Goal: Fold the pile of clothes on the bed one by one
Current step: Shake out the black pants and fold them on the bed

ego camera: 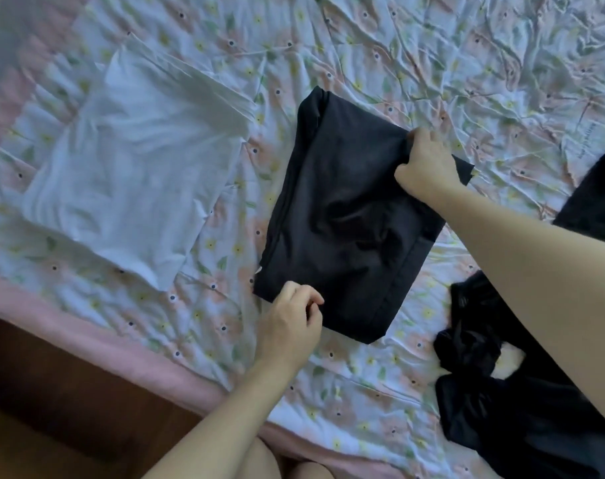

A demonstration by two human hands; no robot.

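Observation:
A folded black garment (346,209) lies as a rough rectangle in the middle of the floral bed sheet (432,63). My right hand (427,164) grips its far right edge, fingers curled into the cloth. My left hand (289,326) pinches the near left corner of the same garment. A white garment (131,160) lies spread flat to the left. A pile of crumpled black clothes (501,409) sits at the lower right, partly hidden under my right forearm.
Another dark piece of clothing (595,202) lies at the right edge of the view. The bed's pink border (86,326) runs along the near side, with a wooden floor (52,409) below it. My knees show at the bottom.

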